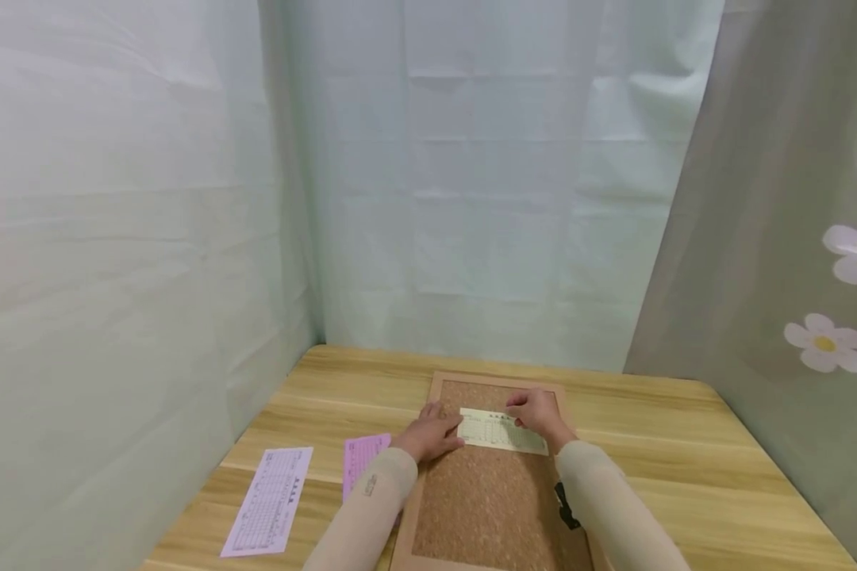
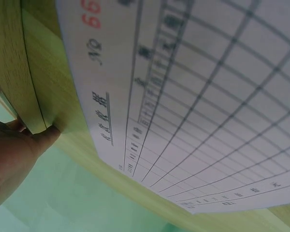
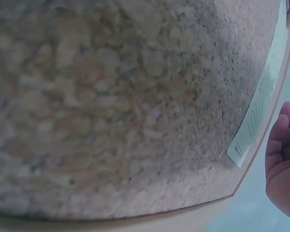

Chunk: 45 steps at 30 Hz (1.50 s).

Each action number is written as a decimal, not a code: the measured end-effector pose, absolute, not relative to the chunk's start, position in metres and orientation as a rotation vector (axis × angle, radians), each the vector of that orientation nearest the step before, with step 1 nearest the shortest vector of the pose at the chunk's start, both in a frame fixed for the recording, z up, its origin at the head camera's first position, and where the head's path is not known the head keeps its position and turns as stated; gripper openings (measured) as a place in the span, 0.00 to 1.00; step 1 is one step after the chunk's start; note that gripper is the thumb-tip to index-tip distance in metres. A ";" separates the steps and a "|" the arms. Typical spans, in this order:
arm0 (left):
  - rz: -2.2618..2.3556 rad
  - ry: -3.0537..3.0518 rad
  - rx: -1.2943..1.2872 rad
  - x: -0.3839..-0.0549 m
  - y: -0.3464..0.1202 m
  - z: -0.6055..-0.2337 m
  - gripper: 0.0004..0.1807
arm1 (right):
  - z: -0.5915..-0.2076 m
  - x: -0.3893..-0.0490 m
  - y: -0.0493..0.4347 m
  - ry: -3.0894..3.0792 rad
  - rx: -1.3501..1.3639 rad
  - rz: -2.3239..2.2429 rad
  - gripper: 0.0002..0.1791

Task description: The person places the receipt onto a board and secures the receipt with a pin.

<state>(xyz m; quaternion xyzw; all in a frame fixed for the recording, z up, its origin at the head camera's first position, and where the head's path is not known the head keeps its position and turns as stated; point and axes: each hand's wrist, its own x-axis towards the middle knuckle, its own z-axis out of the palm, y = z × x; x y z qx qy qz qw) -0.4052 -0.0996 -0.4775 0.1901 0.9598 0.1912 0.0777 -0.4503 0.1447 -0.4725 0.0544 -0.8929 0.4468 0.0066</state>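
A pale yellow printed slip (image 1: 501,432) lies across the upper part of a wood-framed cork board (image 1: 496,507). My left hand (image 1: 428,434) rests at the board's left side, its thumb and fingertips at the slip's left end. Over the slip's right half is my right hand (image 1: 536,412), with bent fingers and thumb brought together; whether something small sits between the fingertips is hidden. The right wrist view shows the slip (image 3: 256,111) at a slant on the cork (image 3: 135,106), beside my right hand (image 3: 283,164). In the left wrist view, my left hand (image 2: 14,154) touches the board's edge.
Left of the board, a pink printed slip (image 1: 363,457) lies partly behind my left sleeve. Farther left is a pale lavender form (image 1: 270,500), with grid lines. Everything rests on a wood-grain table (image 1: 685,444). Pale curtains (image 1: 486,198) stand behind and at both sides.
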 end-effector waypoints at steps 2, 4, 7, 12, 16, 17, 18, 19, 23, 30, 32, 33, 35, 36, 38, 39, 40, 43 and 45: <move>0.574 2.874 0.572 -0.404 -0.099 -0.478 0.30 | -0.475 -0.451 0.143 -2.809 0.164 1.360 0.03; 0.569 2.876 0.578 -0.403 -0.099 -0.478 0.30 | -0.477 -0.452 0.141 -2.825 0.154 1.331 0.03; 0.550 2.885 0.592 -0.402 -0.099 -0.480 0.30 | -0.481 -0.452 0.138 -2.847 0.174 1.274 0.03; 0.553 2.891 0.602 -0.401 -0.099 -0.482 0.30 | -0.485 -0.450 0.135 -2.845 0.206 1.209 0.03; 0.550 2.899 0.617 -0.401 -0.099 -0.481 0.29 | -0.487 -0.450 0.133 -2.838 0.219 1.179 0.04; 0.549 2.900 0.619 -0.401 -0.099 -0.481 0.29 | -0.488 -0.451 0.133 -2.839 0.219 1.173 0.04; 0.550 2.900 0.619 -0.401 -0.099 -0.480 0.29 | -0.488 -0.451 0.133 -2.842 0.214 1.175 0.03; 0.550 2.901 0.621 -0.401 -0.099 -0.480 0.29 | -0.489 -0.452 0.132 -2.844 0.211 1.171 0.03; 0.561 2.899 0.612 -0.402 -0.098 -0.480 0.29 | -0.489 -0.454 0.131 -2.847 0.192 1.168 0.02; 0.549 2.911 0.582 -0.406 -0.097 -0.481 0.30 | -0.489 -0.456 0.132 -2.837 0.173 1.210 0.03; 0.554 2.911 0.576 -0.405 -0.097 -0.480 0.30 | -0.490 -0.457 0.132 -2.840 0.158 1.226 0.03; 0.551 2.911 0.574 -0.405 -0.097 -0.480 0.30 | -0.490 -0.458 0.132 -2.843 0.158 1.228 0.03; 0.547 2.909 0.571 -0.405 -0.097 -0.479 0.30 | -0.490 -0.458 0.132 -2.848 0.154 1.223 0.03; 0.544 2.912 0.574 -0.405 -0.097 -0.478 0.30 | -0.490 -0.458 0.132 -2.852 0.150 1.221 0.03; 0.538 2.913 0.579 -0.406 -0.096 -0.479 0.30 | -0.489 -0.457 0.131 -2.856 0.131 1.220 0.03; 0.537 2.913 0.581 -0.406 -0.096 -0.479 0.30 | -0.488 -0.457 0.131 -2.858 0.117 1.219 0.03; 0.540 2.913 0.582 -0.406 -0.096 -0.479 0.29 | -0.488 -0.456 0.130 -2.857 0.106 1.215 0.03; 0.535 2.912 0.586 -0.406 -0.096 -0.480 0.30 | -0.486 -0.455 0.128 -2.849 0.080 1.192 0.02; 0.533 2.916 0.586 -0.406 -0.097 -0.480 0.30 | -0.485 -0.454 0.127 -2.839 0.066 1.189 0.02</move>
